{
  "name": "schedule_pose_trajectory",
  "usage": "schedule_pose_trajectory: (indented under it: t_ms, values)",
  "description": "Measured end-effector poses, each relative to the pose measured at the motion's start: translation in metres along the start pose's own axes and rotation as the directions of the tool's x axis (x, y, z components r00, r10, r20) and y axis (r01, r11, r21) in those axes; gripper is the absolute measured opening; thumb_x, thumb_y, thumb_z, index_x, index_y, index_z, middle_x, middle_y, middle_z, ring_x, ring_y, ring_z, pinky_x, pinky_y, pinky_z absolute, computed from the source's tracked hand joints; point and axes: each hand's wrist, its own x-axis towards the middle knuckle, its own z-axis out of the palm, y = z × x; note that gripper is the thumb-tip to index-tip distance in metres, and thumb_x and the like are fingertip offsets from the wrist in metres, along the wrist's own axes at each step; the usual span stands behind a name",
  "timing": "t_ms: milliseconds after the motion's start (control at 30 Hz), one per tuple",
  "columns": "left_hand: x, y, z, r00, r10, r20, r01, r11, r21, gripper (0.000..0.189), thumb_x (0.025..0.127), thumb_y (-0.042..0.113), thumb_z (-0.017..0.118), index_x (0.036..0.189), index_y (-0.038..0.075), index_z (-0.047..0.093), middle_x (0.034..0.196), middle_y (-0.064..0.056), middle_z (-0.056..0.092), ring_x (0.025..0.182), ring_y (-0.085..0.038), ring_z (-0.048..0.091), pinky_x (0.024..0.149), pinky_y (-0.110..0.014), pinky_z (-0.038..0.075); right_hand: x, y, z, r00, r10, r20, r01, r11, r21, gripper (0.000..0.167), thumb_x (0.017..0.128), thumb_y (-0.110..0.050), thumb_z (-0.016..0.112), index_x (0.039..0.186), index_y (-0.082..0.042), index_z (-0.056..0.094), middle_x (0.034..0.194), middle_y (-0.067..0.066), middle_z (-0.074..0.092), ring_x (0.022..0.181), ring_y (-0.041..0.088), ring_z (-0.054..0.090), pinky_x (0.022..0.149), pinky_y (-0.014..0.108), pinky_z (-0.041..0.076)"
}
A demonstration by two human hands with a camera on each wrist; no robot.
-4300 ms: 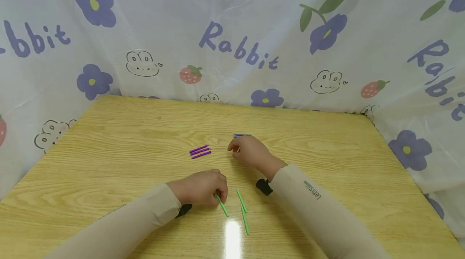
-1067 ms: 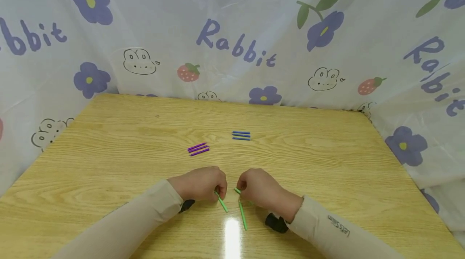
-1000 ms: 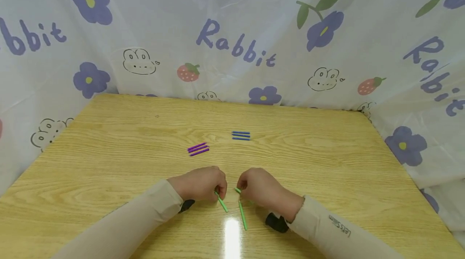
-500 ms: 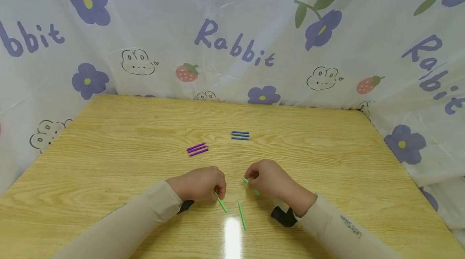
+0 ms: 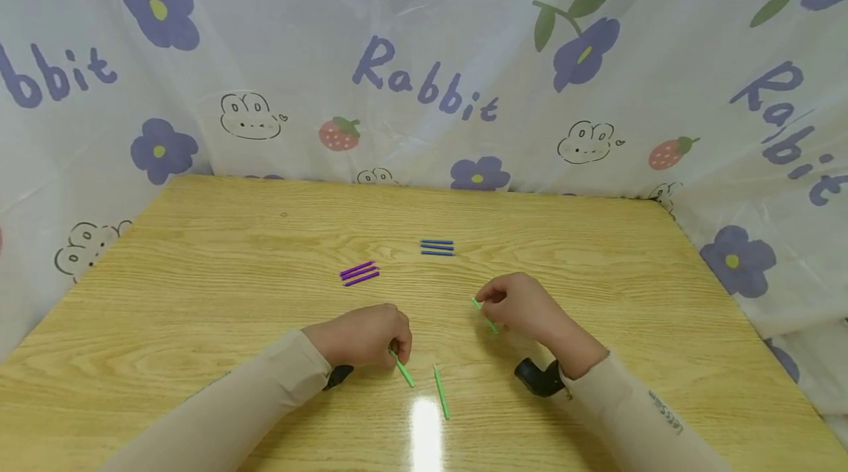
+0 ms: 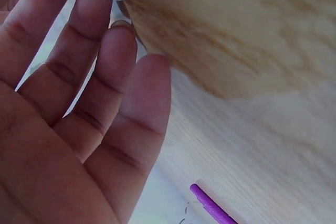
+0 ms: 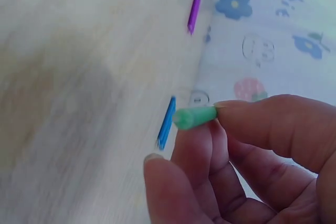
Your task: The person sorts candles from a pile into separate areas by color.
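Note:
My left hand [image 5: 371,336] rests low over the table and pinches a slim green crayon-like stick [image 5: 404,372]; its green end with a whitish tip shows at the top of the left wrist view. To the right, my right hand [image 5: 523,306] grips another green stick [image 5: 489,322] between thumb and fingers, and in the right wrist view the blunt end of this green stick [image 7: 194,117] faces the camera. A third green stick [image 5: 442,392] lies on the table between the two forearms.
Three purple sticks [image 5: 360,273] lie side by side beyond my left hand. Three blue sticks [image 5: 437,247] form a row farther back. The wooden table [image 5: 218,258] ends at a white curtain [image 5: 424,141] printed with rabbits and flowers.
My right hand came back from the blue sticks, took a green stick beside the other loose one, and carried it right and away from me. My left hand stays nearly still.

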Motion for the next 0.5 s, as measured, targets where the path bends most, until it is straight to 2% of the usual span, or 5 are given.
schedule_pose_trajectory:
  t_ms: [500]
  values:
    - [0.000,-0.002,0.002,1.000,0.014,-0.008,-0.014,1.000,0.017,0.024,0.067,-0.010,0.066,0.070,0.013,0.069,0.072,0.010,0.057,0.071,-0.001,0.045,0.067,-0.017,0.043,0.011,0.029,-0.027,0.995,0.080,-0.056,-0.076,0.995,0.063,0.027,0.094,-0.009,0.057,0.118,0.003,0.063,0.104,0.014,0.063,0.079,0.020,0.062,0.071,0.037,0.055]
